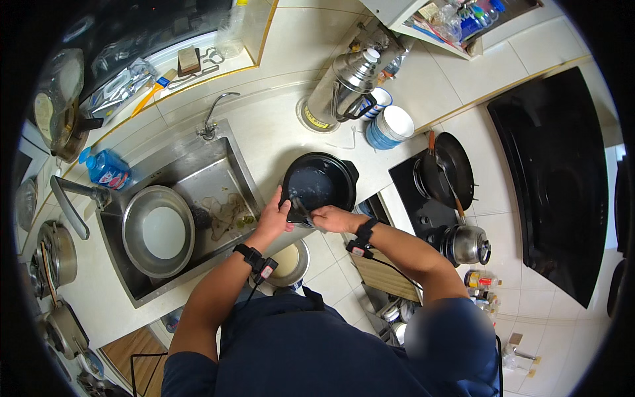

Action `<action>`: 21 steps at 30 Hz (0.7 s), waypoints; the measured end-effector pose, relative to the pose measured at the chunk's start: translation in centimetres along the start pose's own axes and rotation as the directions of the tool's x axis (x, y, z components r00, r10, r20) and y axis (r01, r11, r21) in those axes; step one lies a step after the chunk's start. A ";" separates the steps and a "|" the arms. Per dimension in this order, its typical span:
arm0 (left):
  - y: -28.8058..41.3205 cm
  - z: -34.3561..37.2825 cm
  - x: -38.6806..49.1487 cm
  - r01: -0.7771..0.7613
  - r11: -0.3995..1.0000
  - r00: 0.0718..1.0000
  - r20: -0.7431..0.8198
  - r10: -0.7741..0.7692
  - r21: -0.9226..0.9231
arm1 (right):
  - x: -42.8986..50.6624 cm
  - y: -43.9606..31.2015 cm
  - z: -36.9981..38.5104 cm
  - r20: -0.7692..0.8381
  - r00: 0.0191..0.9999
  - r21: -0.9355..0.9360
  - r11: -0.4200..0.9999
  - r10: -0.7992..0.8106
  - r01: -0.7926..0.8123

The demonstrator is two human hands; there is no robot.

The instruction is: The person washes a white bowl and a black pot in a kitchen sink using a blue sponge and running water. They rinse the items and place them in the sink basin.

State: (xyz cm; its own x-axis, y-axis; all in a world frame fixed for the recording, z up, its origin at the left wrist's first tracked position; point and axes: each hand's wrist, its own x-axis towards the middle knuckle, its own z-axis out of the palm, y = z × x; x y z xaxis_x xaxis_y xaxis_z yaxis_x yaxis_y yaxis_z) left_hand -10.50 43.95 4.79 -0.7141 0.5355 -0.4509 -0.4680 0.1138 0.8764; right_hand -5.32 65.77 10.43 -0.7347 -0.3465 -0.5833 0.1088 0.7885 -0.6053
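A black pot [320, 181] with a side handle stands on the white counter, tilted a little towards me, with wet whitish specks on its inside. My left hand [274, 214] grips its near left rim. My right hand [333, 219] is closed at the near rim on a thin greyish item [301, 209]; blur and the fingers hide what it is. To the left is a stainless steel sink [228, 171]. In it sit a metal basin [130, 233] with whitish liquid and a wet pale cloth [225, 213] with green scraps.
A metal thermos flask [325, 92] and stacked bowls [384, 134] stand behind the pot. At the right, a wok [454, 171] and a metal kettle [464, 244] rest on the stove. A faucet [74, 198] reaches over the sink's left edge; another basin [292, 263] is below the counter.
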 end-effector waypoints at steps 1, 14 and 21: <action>0.4 0.1 -0.1 -0.008 1.000 1.000 0.003 0.008 0.031 | -0.6 -0.2 -0.5 0.026 0.998 -0.086 0.995 0.051 -0.049; 0.1 -0.3 1.0 0.028 0.999 1.000 -0.001 -0.028 -0.017 | 3.4 -2.9 1.1 -0.101 0.994 0.394 0.919 0.037 0.006; 1.8 -2.3 2.7 -0.037 0.998 0.999 0.027 0.036 0.052 | -1.1 -2.0 -0.6 0.050 0.996 0.061 0.995 0.080 -0.083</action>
State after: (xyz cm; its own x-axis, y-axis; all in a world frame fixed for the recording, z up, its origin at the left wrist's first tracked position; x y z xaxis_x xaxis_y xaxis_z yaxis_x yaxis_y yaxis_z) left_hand -14.44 43.71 4.76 -0.7161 0.5615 -0.4146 -0.4133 0.1377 0.9001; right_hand -5.10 64.90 12.59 -0.6892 -0.3070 -0.6563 0.2103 0.7821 -0.5867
